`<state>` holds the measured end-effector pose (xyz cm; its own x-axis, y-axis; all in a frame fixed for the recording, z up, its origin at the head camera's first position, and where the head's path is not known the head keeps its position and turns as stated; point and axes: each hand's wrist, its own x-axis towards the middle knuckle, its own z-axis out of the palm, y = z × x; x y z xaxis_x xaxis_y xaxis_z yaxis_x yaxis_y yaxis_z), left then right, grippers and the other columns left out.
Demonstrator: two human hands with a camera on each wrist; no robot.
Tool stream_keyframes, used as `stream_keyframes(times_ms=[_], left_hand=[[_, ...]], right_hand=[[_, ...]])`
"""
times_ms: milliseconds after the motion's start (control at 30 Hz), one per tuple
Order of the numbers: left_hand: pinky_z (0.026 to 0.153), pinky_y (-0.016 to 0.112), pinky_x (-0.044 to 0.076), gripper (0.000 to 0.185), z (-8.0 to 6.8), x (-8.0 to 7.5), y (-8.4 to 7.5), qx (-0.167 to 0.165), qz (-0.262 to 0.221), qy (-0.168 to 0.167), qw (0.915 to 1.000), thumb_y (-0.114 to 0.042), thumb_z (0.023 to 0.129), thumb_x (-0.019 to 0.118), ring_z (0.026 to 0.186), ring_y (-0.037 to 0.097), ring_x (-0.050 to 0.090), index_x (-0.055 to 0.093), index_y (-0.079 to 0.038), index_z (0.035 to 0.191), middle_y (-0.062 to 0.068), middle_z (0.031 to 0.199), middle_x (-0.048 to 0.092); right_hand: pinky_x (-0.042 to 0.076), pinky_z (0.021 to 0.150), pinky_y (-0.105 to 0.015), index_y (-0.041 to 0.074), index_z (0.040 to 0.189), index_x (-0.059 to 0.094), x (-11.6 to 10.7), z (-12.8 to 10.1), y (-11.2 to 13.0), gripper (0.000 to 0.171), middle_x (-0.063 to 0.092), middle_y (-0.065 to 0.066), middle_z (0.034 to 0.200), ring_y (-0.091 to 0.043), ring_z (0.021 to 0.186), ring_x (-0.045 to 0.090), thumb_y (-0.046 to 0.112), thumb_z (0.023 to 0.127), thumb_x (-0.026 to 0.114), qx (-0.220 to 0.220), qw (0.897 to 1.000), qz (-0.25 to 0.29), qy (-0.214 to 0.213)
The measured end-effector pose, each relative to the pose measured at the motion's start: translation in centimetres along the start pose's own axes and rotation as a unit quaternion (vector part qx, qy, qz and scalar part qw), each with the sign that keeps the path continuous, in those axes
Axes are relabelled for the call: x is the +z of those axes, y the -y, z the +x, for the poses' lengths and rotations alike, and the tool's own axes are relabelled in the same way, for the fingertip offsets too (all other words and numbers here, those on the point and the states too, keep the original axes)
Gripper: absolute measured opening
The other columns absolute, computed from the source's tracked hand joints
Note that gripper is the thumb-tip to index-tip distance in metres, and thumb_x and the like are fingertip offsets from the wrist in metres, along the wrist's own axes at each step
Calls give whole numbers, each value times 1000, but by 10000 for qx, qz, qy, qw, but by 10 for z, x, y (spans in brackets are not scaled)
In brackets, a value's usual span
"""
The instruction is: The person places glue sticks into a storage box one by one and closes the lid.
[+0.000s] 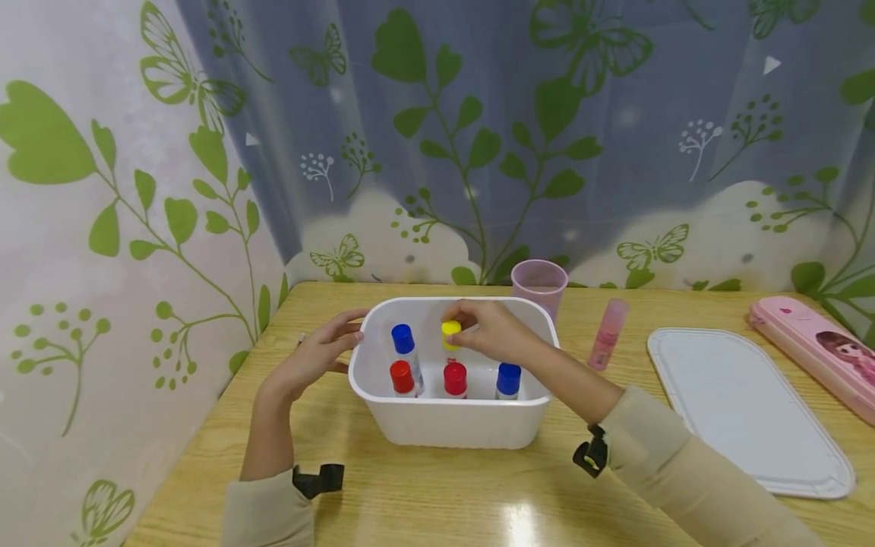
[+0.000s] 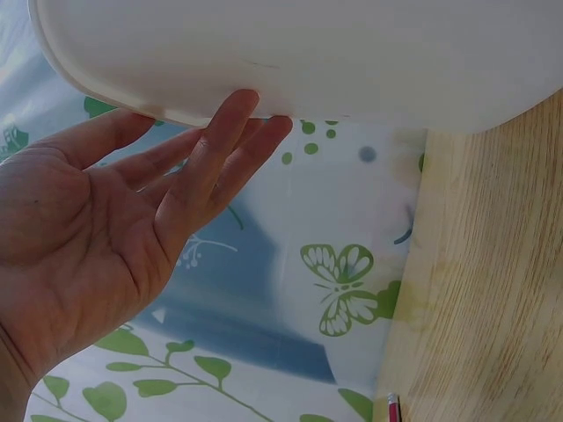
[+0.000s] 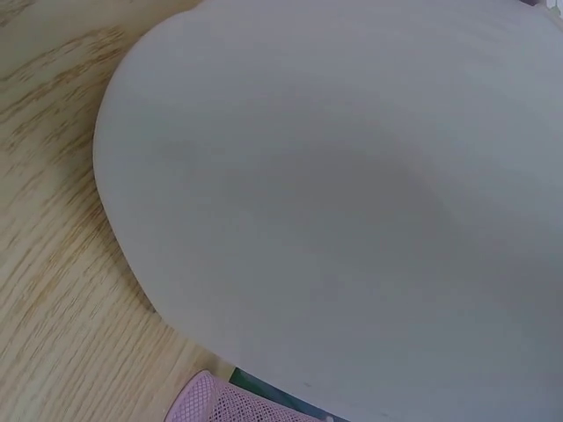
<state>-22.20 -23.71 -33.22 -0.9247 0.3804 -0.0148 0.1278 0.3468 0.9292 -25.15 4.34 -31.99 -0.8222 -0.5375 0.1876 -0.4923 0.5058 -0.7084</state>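
A white plastic bin [image 1: 458,425] stands on the table with several small clear bottles in it. Inside it, my right hand [image 1: 488,332] pinches the yellow cap of one bottle [image 1: 450,334] between thumb and fingers. Around it are a blue-capped bottle [image 1: 405,349] at the left, two red-capped bottles [image 1: 455,378] at the front and another blue-capped bottle [image 1: 508,380] at the right. My left hand [image 1: 311,361] touches the bin's left rim, its fingers fairly straight. In the left wrist view, the fingertips meet the bin's wall [image 2: 290,61]. The bin's outer side hides the right hand in the right wrist view.
Behind the bin's right corner stands a pink mesh cup [image 1: 540,279]. To the right are a pink tube-shaped bottle [image 1: 608,334], a white board [image 1: 745,410] and a pink pencil case [image 1: 820,353]. A patterned curtain [image 1: 478,152] hangs behind the table [image 1: 424,494].
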Motion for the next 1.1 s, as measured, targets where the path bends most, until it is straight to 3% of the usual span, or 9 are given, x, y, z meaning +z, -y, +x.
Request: stream_keyframes(times_ms=[833, 1100], left_hand=[[81, 45, 48, 50, -2, -1, 1, 50, -13, 6, 10000, -27, 99, 43, 116, 37, 45, 28, -7, 143, 22, 136, 38], [81, 45, 48, 49, 0, -1, 2, 59, -19, 24, 10000, -25, 99, 43, 116, 37, 45, 28, -7, 143, 22, 136, 37]], right_hand=[[45, 88, -36, 1, 113, 59, 1, 0, -1, 32, 60, -8, 108, -26, 102, 56, 10, 84, 68, -66, 9996, -44, 282], [48, 83, -32, -1, 111, 59, -9, 1, 1, 29, 61, -12, 108, -25, 102, 58, 9, 85, 67, -307, 9989, 307, -168]])
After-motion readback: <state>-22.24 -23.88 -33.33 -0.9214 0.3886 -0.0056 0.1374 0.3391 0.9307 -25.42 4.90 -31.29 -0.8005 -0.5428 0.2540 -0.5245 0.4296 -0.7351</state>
